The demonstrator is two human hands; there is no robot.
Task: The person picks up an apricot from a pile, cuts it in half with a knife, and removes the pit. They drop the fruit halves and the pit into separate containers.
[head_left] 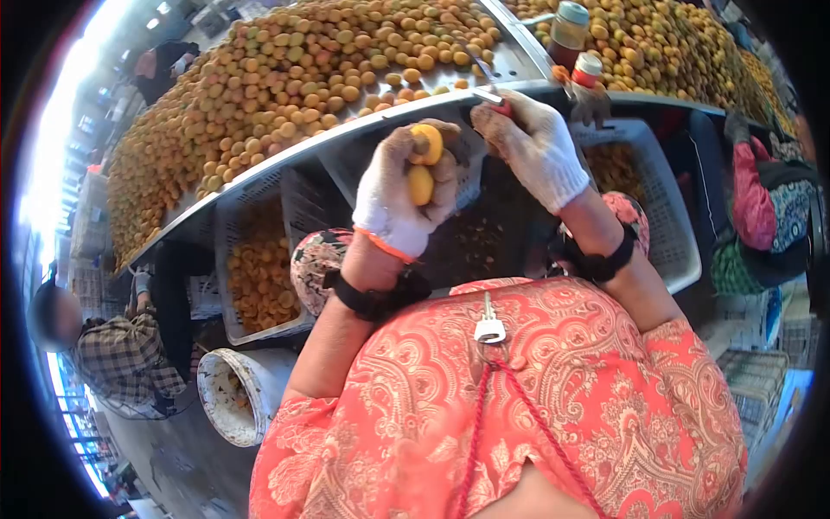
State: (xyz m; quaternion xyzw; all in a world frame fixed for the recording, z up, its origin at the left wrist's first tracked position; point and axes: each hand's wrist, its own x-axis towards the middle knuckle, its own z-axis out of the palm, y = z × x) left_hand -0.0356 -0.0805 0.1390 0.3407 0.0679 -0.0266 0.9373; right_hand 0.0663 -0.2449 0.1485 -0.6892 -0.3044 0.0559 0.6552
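Observation:
My left hand [393,186], in a soiled white work glove, is closed around an opened apricot [421,184]. Its orange flesh faces up, and a brown spot that looks like the pit shows in the upper part. To the right, my right hand [545,147], gloved alike, grips a small knife [504,105] by its red handle. The short blade points up and left, toward the table's edge, apart from the fruit. Both hands are held above the crates, just in front of the fruit-covered table.
Heaped whole apricots [285,78] cover the metal table [519,65]. Crates of apricot pieces [264,281] stand below, including a pale crate [683,251] at right. Jars [569,35] sit on the table. A white bucket [259,389] is at lower left. People [130,355] work at both sides.

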